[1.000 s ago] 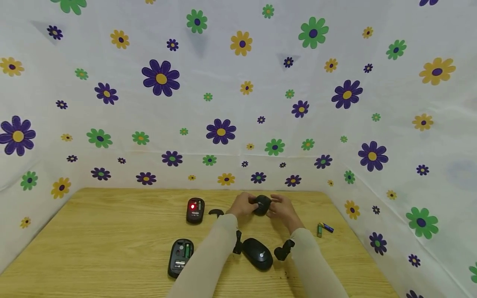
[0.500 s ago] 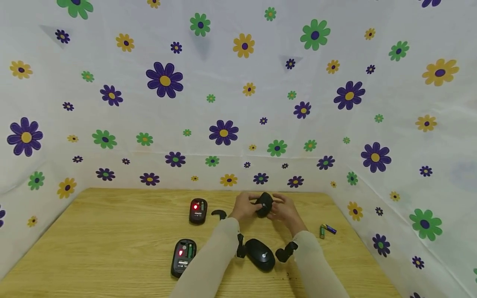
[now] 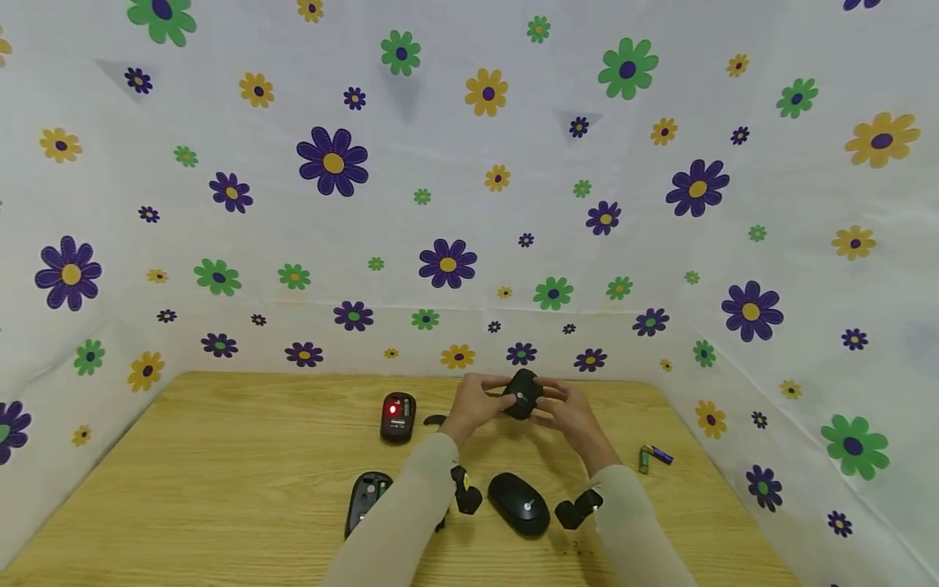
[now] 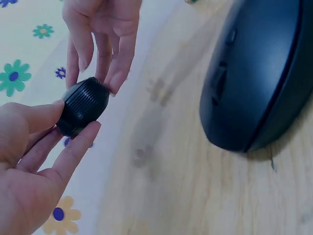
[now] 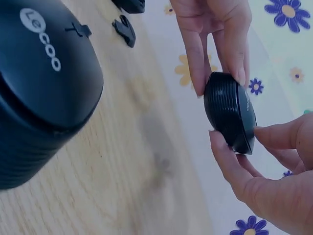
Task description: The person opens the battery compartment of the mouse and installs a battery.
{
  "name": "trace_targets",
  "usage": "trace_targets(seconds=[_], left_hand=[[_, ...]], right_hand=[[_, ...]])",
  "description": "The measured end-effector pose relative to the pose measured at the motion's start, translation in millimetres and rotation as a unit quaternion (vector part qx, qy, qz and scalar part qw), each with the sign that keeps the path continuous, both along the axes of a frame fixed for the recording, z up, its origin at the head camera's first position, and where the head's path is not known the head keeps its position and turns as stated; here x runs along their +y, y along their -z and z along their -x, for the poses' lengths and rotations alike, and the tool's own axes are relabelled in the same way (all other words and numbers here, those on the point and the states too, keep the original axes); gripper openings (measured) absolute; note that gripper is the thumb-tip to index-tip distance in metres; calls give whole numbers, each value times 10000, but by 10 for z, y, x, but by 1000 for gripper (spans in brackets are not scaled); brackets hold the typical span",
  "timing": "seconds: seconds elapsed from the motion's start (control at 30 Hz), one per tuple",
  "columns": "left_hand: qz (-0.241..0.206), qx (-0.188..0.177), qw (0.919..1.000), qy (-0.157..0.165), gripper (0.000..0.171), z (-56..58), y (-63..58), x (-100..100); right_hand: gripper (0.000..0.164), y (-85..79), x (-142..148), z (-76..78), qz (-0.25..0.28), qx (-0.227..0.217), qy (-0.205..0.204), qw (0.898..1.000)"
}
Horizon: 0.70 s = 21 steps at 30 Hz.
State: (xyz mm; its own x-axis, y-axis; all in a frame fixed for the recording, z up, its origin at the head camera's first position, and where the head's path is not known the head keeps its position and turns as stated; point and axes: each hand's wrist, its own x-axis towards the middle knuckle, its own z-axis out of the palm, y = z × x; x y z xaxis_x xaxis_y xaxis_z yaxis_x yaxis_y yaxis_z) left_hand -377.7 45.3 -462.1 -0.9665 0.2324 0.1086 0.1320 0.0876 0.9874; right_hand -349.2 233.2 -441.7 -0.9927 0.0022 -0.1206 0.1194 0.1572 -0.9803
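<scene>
Both hands hold a small black computer mouse (image 3: 523, 395) with ribbed sides, raised off the far part of the table. My left hand (image 3: 473, 403) pinches one end between thumb and fingers; in the left wrist view its thumb lies on the mouse's near side. My right hand (image 3: 575, 416) grips the opposite end, its thumb and fingertips on the shell in the right wrist view. Below the hands, a larger black mouse (image 3: 518, 505) with a logo lies right side up on the table, touched by neither hand.
An overturned mouse (image 3: 398, 417) glows red at the back left, near a small black cover (image 3: 436, 420). Another overturned mouse (image 3: 367, 499) lies partly behind the left sleeve. A green battery (image 3: 644, 461) and a blue one (image 3: 662, 455) lie at the right. Flowered cloth backs the table (image 3: 242, 465).
The held mouse has risen a little and turned between the hands. Both hands went up with it. The head view has shifted slightly.
</scene>
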Motion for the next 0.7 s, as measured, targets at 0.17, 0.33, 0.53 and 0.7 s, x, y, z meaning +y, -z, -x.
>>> trace_targets(seconds=[0.17, 0.33, 0.53, 0.7], left_hand=[[-253, -35, 9997, 35, 40, -91, -97, -48], [-240, 4, 9996, 116, 44, -198, -154, -100], [110, 292, 9995, 61, 44, -324, -148, -196], [263, 410, 9987, 113, 45, -416, -140, -272]], right_hand=[[49, -87, -15, -60, -171, 185, -150, 9996], [50, -150, -57, -161, -504, 580, -344, 9964], [48, -177, -124, -261, -808, 991, -537, 9903], [47, -160, -132, -336, -964, 1112, -678, 9868]])
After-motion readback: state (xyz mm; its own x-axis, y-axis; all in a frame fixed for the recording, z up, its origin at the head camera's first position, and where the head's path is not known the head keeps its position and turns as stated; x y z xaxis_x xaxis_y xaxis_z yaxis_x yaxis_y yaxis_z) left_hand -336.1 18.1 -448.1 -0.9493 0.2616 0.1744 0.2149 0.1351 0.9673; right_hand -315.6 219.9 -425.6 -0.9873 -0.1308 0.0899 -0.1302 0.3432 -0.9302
